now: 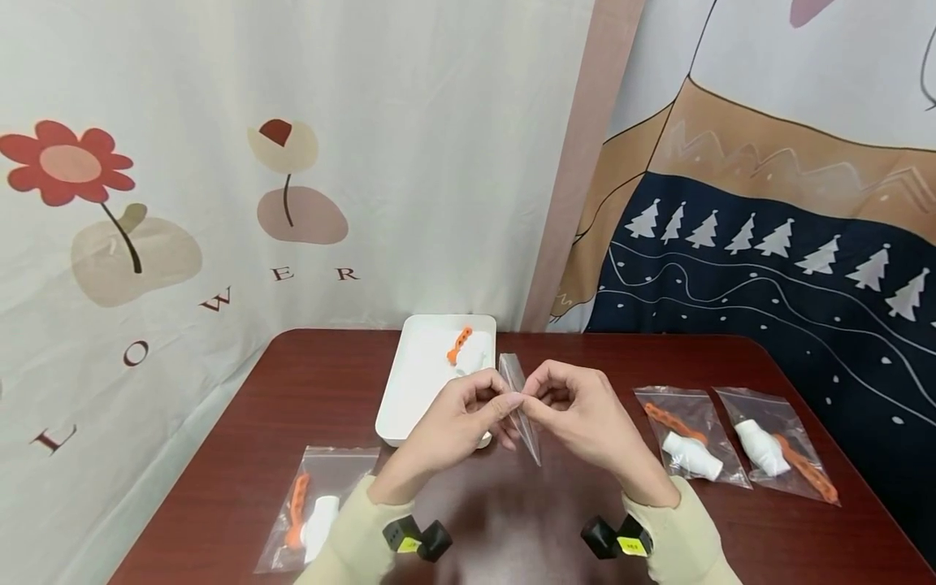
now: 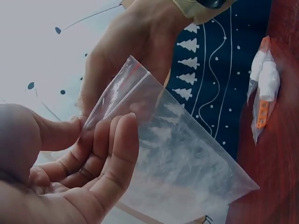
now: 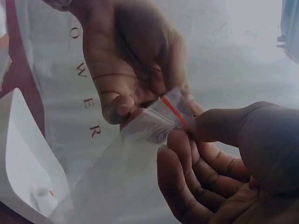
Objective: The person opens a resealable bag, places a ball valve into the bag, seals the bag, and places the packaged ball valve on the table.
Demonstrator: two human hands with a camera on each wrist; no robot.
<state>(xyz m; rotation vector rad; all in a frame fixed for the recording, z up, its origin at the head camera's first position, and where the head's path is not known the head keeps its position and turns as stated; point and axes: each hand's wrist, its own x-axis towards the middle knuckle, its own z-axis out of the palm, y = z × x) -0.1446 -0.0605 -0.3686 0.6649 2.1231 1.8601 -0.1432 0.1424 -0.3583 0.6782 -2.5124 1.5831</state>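
Between both hands hangs a clear zip bag (image 2: 187, 163) with a red line along its zip edge; nothing shows inside it. My left hand (image 1: 457, 414) pinches that top edge between thumb and fingers. From the other side my right hand (image 1: 585, 410) pinches the same edge, the two thumbs meeting close together. In the right wrist view the bag's red strip (image 3: 173, 111) lies right at the fingertips. Behind the left hand stands a white tray (image 1: 413, 390) holding an orange perforated strip (image 1: 459, 345) and a white piece (image 1: 474, 356), partly hidden.
Two filled zip bags, one (image 1: 687, 439) nearer the middle and another (image 1: 778, 447) farther right, each hold a white piece and an orange strip. A similar filled bag (image 1: 314, 512) lies front left, partly behind the left sleeve. Curtains hang behind the brown table (image 1: 307, 374).
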